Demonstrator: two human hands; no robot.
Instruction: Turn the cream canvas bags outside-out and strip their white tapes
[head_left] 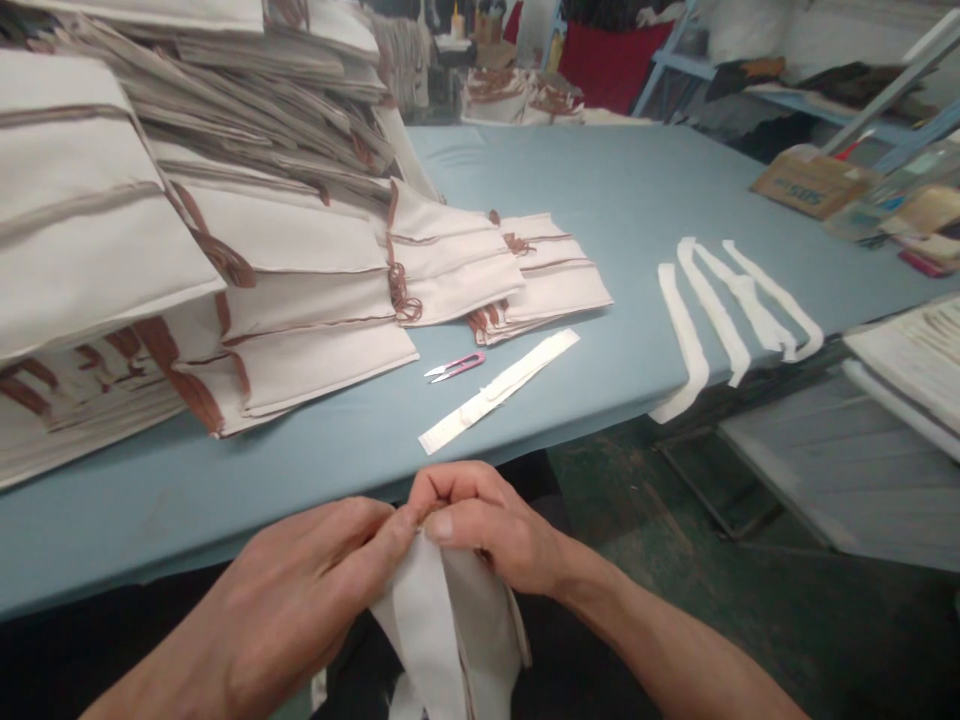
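Observation:
Low in the view, in front of the table edge, both hands pinch the top of a cream fabric piece (480,610). My left hand (315,570) is closed on its upper edge, thumb pressed against the cloth. Beside it, almost touching, my right hand (502,530) grips the same edge between thumb and bent fingers. A smooth white strip (427,625) hangs down the front of the fabric from between the fingertips. What lies right under the fingertips is mostly hidden. Pink-handled thread snips (469,365) and a flat cream strip (499,392) rest on the table just beyond the hands.
Large stacks of cream fabric pieces with brown trim (315,290) cover the left of the blue table (615,190). Several white strips (701,310) drape over its right edge. A cardboard box (814,180) sits far right. Near it stands a grey folding surface (847,480).

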